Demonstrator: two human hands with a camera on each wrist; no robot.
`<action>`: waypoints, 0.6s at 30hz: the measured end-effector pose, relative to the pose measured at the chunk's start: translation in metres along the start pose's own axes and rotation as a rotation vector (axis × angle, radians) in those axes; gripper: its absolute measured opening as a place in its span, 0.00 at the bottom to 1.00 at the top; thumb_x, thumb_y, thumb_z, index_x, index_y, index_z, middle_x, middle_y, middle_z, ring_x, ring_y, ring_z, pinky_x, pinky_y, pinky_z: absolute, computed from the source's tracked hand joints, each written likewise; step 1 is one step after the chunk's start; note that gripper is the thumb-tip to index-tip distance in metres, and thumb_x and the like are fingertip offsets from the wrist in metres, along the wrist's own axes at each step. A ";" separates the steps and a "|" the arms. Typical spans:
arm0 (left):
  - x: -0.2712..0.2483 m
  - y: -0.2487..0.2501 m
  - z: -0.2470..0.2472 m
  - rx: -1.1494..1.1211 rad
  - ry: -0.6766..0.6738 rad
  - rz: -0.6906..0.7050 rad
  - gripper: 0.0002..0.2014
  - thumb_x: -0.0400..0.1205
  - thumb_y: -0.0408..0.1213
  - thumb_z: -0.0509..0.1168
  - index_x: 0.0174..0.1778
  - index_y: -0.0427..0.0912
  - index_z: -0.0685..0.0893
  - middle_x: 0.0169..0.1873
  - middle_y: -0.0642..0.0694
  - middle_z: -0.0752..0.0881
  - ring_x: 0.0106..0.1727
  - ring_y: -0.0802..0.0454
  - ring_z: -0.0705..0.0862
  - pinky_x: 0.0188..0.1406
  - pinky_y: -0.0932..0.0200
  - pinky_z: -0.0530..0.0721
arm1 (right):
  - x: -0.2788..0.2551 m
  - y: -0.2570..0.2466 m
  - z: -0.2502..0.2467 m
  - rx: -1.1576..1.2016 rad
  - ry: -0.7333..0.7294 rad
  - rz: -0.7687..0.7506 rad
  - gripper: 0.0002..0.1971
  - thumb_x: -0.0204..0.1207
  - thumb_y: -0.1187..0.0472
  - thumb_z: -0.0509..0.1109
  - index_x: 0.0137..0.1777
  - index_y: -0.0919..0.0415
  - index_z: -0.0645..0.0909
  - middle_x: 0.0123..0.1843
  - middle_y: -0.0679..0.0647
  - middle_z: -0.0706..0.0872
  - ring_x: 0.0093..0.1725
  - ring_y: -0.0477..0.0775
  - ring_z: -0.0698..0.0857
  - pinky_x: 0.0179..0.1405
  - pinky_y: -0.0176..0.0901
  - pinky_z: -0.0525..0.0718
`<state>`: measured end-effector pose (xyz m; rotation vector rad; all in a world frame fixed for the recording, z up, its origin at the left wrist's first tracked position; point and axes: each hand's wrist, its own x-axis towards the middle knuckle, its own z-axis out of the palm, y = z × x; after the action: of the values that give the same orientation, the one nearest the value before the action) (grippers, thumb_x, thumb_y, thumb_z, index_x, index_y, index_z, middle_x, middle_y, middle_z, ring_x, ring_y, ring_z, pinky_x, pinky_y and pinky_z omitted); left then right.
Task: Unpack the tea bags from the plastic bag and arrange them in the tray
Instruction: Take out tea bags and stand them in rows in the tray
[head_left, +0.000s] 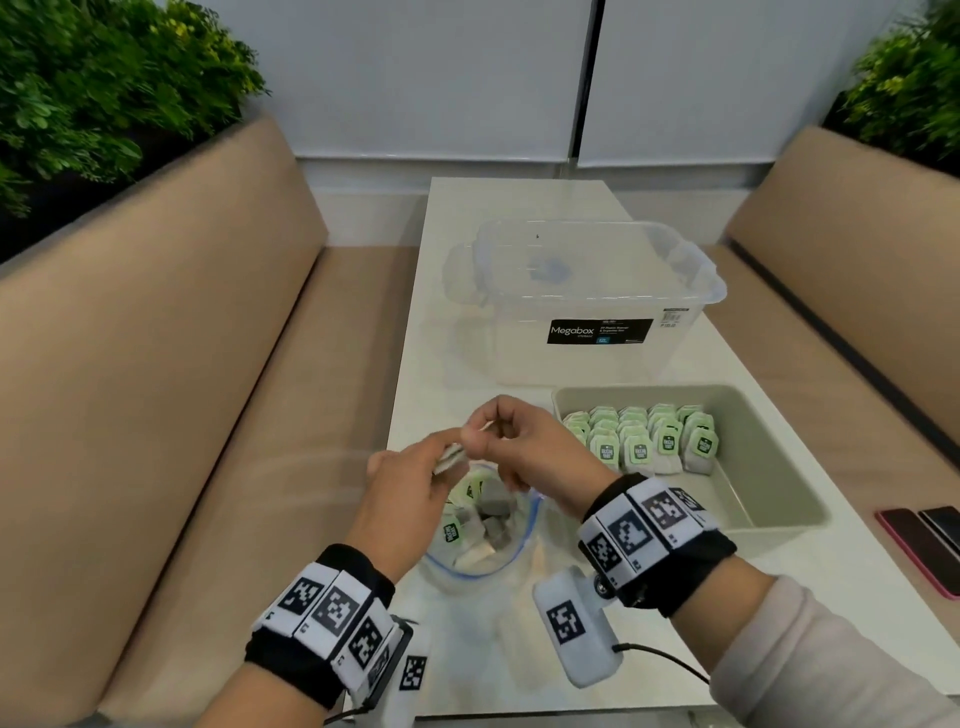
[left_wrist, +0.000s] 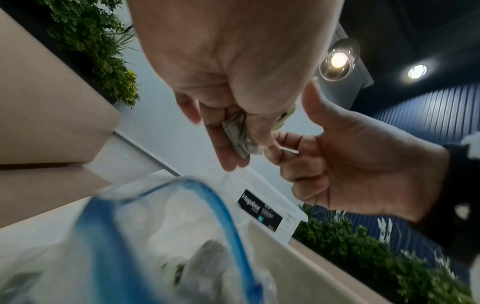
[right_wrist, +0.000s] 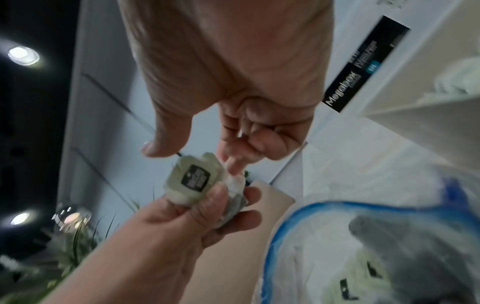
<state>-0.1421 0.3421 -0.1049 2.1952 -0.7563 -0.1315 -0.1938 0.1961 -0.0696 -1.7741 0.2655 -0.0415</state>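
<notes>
both hands meet above the plastic bag (head_left: 480, 525): left hand (head_left: 410, 488) grips tea bags (right_wrist: 192, 183), right hand (head_left: 524, 447) pinches one.

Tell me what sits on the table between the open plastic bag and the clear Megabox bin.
Head view: bare white table between the plastic bag and the Megabox bin; above it, both hands hold a tea bag.

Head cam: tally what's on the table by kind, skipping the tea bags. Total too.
Clear storage box: 1
Tray: 1
Plastic bag: 1
Phones: 2
Total: 5
</notes>
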 end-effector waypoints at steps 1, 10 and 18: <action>0.002 0.003 -0.001 -0.056 -0.002 -0.003 0.14 0.82 0.37 0.62 0.63 0.54 0.79 0.46 0.56 0.86 0.49 0.56 0.82 0.48 0.70 0.76 | -0.001 -0.001 -0.002 -0.093 0.024 -0.060 0.11 0.68 0.57 0.79 0.45 0.55 0.80 0.35 0.47 0.81 0.22 0.36 0.74 0.25 0.27 0.70; 0.019 0.041 0.024 -0.352 -0.128 -0.015 0.05 0.77 0.38 0.69 0.47 0.50 0.82 0.37 0.48 0.89 0.35 0.59 0.88 0.34 0.72 0.81 | -0.003 -0.007 -0.055 -0.384 0.150 -0.188 0.08 0.67 0.62 0.79 0.38 0.48 0.84 0.30 0.43 0.83 0.25 0.35 0.77 0.32 0.29 0.72; 0.035 0.066 0.068 -0.467 -0.142 -0.102 0.08 0.85 0.41 0.58 0.44 0.54 0.81 0.40 0.53 0.90 0.34 0.58 0.88 0.33 0.68 0.80 | -0.004 0.000 -0.134 -0.460 0.159 -0.100 0.08 0.77 0.63 0.71 0.41 0.49 0.79 0.30 0.45 0.78 0.21 0.46 0.78 0.19 0.30 0.74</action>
<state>-0.1676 0.2441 -0.0986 1.7893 -0.6160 -0.4715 -0.2202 0.0685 -0.0391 -2.2459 0.3183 -0.2079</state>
